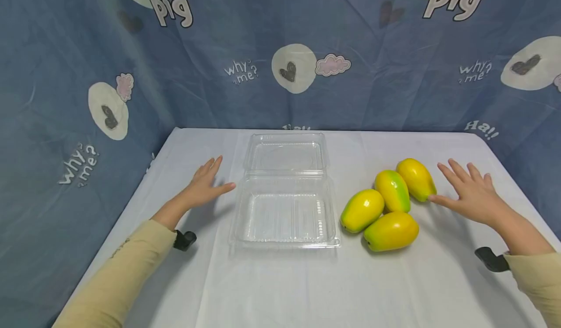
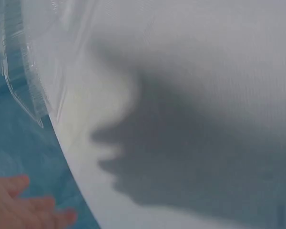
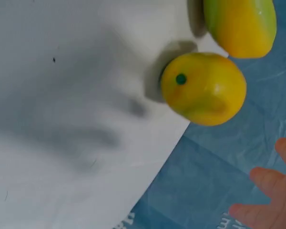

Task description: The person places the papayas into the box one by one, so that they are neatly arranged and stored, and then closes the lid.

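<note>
A clear plastic clamshell container [image 1: 285, 211] lies with its lid folded back in the middle of the table. My left hand [image 1: 203, 184] hovers to its left with fingers spread, holding nothing. Several yellow-green mangoes [image 1: 391, 231] sit clustered to the container's right. My right hand [image 1: 473, 194] is held over the table on the right, fingers spread; its thumb tip appears close to the rearmost mango [image 1: 415, 179], and contact cannot be told. The right wrist view has that hand's fingers [image 3: 267, 181] at lower right, apart from a mango [image 3: 203, 89].
A white cloth [image 1: 271, 289] covers the table. Blue printed fabric [image 1: 245, 21] hangs behind and along the sides. A black wrist camera [image 1: 185, 240] sits under the left wrist, and another black wrist camera [image 1: 492, 260] under the right.
</note>
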Action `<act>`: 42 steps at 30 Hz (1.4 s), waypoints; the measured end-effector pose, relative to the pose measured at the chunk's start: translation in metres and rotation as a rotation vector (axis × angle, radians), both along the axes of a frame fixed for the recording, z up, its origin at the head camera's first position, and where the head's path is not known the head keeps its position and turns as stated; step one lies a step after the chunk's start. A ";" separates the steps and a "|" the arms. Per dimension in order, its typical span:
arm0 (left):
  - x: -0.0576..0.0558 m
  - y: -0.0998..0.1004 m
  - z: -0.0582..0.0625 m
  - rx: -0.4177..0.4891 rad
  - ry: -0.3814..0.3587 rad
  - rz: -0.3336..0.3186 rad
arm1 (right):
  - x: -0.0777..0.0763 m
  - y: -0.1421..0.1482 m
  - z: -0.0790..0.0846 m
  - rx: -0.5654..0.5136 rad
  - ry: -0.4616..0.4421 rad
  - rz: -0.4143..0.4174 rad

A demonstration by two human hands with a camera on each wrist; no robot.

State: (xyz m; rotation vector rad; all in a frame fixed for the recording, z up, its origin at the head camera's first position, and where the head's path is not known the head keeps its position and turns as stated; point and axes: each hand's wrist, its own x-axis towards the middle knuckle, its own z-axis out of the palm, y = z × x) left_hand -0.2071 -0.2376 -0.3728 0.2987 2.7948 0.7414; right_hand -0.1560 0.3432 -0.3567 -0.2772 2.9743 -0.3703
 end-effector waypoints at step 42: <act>-0.004 0.005 -0.038 0.780 -0.365 -0.143 | 0.053 -0.058 -0.029 -0.151 0.278 0.359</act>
